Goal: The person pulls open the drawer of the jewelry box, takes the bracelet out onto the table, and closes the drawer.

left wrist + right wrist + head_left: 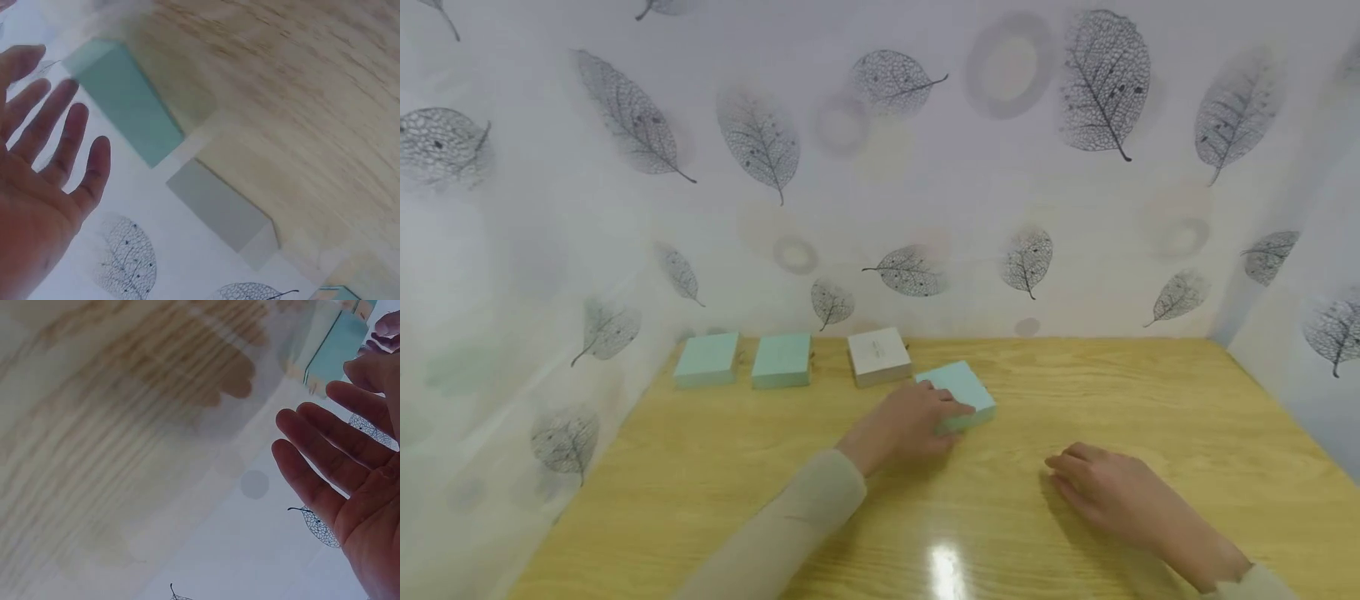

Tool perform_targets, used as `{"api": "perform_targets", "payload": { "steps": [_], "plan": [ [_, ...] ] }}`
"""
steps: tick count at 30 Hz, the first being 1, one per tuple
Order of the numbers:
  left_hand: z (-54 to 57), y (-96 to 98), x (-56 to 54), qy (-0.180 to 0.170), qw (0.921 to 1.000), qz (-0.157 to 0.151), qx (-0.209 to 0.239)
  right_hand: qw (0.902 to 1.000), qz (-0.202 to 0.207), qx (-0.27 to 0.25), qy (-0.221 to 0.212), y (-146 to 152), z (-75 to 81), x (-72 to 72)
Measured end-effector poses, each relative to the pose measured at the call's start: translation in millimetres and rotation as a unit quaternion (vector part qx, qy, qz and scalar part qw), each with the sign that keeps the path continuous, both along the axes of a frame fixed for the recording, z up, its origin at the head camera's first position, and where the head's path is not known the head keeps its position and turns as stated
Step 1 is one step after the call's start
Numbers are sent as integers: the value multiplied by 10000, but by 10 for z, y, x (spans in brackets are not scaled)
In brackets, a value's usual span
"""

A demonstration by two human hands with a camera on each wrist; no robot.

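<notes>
Presently, we find the mint box on the table, at the right end of a row of four and nearer the person than the others. We record it as low and flat, its top pale blue-green and smooth to the eye, its near side slightly deeper in tone; it lies flat, set askew to the table's back edge. In the right wrist view we note a dark line along one edge of it. The left hand reaches across its near left part, fingers over the top, so that corner is hidden in the head view. The left wrist view shows that hand's fingers spread and mostly straight, a fingertip at the box's end; we cannot tell how firmly it bears. We observe the right hand well apart, to the right, fingers loose and parted around nothing; whether it touches the table we cannot tell. Just beside the mint box, to its left, sits a white box with faint print on top. Farther left we list a second mint box and a third mint box, both squared more nearly to the wall. Behind the row we see white sheeting printed with dark leaf skeletons and pale rings.
</notes>
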State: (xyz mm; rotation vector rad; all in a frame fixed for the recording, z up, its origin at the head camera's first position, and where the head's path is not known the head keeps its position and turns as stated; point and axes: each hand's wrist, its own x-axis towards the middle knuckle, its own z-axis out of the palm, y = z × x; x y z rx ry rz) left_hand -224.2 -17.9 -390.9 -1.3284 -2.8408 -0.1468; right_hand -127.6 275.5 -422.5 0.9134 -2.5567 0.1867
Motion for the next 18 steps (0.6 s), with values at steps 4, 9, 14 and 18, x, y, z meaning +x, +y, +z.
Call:
{"api": "perform_targets", "payload": {
  "steps": [4,9,14,18],
  "plan": [
    [77,-61,127,-78,9988,290,385,9997,130,-208,27,42,17,24],
    [31,-120,103,-361,9950,874,333,9984,348,-392,198,25,46,5],
    [-119,-215,8,-1024,9903,854,397,9961,422,-752,-174,-117,56,25],
    [-145,-283,39,-1585,9818,805,670,9806,254,-1622,-1069,-280,60,85]
  ]
}}
